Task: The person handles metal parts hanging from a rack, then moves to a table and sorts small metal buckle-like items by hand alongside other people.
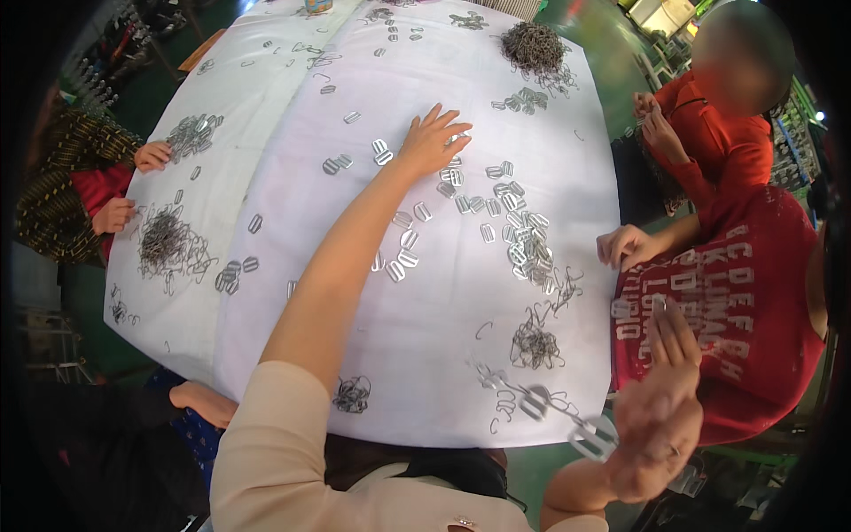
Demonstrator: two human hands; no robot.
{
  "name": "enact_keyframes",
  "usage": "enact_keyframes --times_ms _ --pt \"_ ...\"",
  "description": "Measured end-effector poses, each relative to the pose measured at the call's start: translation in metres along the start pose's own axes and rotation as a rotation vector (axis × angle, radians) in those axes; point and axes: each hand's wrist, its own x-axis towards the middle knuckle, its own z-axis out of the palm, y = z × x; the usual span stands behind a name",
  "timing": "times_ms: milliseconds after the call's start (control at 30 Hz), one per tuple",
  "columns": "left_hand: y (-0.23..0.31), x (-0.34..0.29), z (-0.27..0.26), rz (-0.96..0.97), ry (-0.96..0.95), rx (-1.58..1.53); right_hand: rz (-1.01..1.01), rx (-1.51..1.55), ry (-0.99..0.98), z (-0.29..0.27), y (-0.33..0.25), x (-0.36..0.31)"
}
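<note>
My left hand [434,137] reaches far across the white cloth-covered table [292,106], fingers spread and palm down, resting on scattered flat metal slide buckles [510,222]. It grips nothing. My right hand [658,426] is close to the camera at the lower right and blurred. It seems closed on a couple of blurred metal buckles [592,436] at its left edge. A small tangle of wire hooks [534,341] lies on the cloth just beyond that hand, and another small tangle [352,395] lies by my left upper arm.
A large heap of wire hooks [532,44] sits at the far side, another [164,239] at the left. A person in a red printed shirt rests a hand [625,246] on the right edge; another in red [722,146] sits behind. A third person's hands [152,155] work at the left.
</note>
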Motion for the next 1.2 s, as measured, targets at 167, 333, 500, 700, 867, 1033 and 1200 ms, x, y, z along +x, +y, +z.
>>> enact_keyframes --times_ms 167,333,500,700,867,1033,1200 --pt "-0.012 0.005 0.016 0.053 -0.327 -0.037 -0.091 0.046 0.098 -0.013 -0.001 -0.019" --pt "0.025 -0.058 -0.002 0.335 -0.455 -0.242 -0.131 0.066 0.191 -0.017 -0.016 -0.031" --pt "0.061 -0.128 -0.037 0.34 -0.469 -0.323 -0.004 0.196 0.105 -0.026 -0.037 -0.043" --pt "0.103 -0.19 -0.07 0.187 -0.382 -0.362 0.058 0.171 0.11 -0.024 -0.051 -0.067" --pt "0.126 -0.209 -0.063 0.091 -0.124 -0.175 0.064 0.171 0.088 -0.011 -0.061 -0.093" --pt "0.155 -0.191 -0.029 -0.058 -0.133 -0.001 0.185 0.149 0.199 0.011 -0.074 -0.131" --pt "0.161 -0.188 -0.029 -0.14 -0.194 -0.068 0.291 0.275 0.093 0.011 -0.069 -0.167"
